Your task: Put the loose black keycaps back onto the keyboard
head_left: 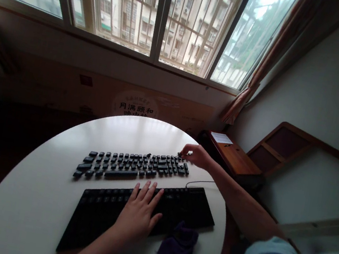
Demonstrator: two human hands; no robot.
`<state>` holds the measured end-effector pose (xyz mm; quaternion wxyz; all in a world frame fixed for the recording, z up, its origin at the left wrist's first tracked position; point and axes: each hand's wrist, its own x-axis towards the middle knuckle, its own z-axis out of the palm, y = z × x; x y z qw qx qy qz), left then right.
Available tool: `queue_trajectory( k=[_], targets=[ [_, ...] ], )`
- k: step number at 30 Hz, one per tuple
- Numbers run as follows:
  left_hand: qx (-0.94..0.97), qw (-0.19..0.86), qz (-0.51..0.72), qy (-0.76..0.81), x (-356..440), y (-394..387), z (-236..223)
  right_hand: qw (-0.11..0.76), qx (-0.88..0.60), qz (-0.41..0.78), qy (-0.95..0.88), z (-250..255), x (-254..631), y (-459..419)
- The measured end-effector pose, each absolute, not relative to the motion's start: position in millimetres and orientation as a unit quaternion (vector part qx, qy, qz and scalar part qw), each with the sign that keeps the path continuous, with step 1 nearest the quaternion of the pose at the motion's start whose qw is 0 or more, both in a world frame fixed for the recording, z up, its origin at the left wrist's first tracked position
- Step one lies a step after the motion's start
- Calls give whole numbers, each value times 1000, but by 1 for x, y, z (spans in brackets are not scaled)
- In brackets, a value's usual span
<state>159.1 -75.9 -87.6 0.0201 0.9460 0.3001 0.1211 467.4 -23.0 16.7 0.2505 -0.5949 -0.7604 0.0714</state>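
Windows fitted with metal bars (190,22) stand well beyond the fingers of both hands, above a round white tabletop (32,190) that spreads beneath them. Black keyboard (98,219) lies directly under the left hand (138,213), which rests palm down, fingers fairly straight and a little spread, thumb out, holding nothing that shows; its fingertips reach the keyboard's far edge. Loose dark keycaps (133,167), set out in keyboard-like rows, lie just past those fingertips, apart from the keyboard and running off to both sides, the long space bar (121,173) in the row nearest them. Right hand (186,153) works at the rows' far right corner, fingers bent and drawn close together, a small dark keycap (179,154) at the fingertips; whether it is gripped or merely touched cannot be told. Crumpled purple cloth (180,246) sits to the right of the left thumb, nearer the wearer. Thin cable (196,181) curves between the left hand's fingers and the right forearm.
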Motion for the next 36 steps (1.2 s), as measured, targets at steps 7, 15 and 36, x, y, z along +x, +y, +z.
queue_trajectory(
  k=[7, 15, 36],
  targets=[
    [946, 1, 129, 298, 161, -76, -90, 247, -627, 129, -727, -34, 436, -151],
    [945, 23, 122, 303, 160, -78, -79, 281, -665, 155, -674, -42, 426, -158],
    [946, 25, 124, 300, 160, -78, -80, 96, -658, 55, -745, -28, 415, -150]
  ],
)
